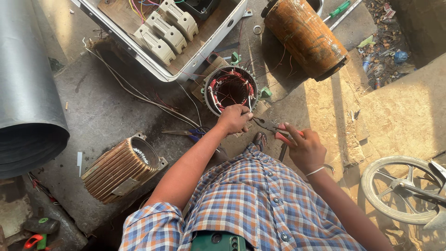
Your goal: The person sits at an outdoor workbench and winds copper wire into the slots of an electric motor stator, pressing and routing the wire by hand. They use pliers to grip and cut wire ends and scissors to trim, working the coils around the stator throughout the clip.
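A round motor stator (231,88) with red and white windings stands on the ground ahead of me. My left hand (234,118) rests at its near rim, fingers pinched on thin wires coming out of it. My right hand (304,148) grips red-handled pliers (274,128), whose jaws point left toward the wires by my left hand. I wear a checked shirt with a green phone in its pocket.
An open white switch box (162,32) lies at the back. A rusty cylinder (304,35) lies at back right, a ribbed motor housing (121,169) at left, a big grey pipe (28,88) at far left, a wheel (399,188) at right. Blue-handled scissors (186,134) lie near my left arm.
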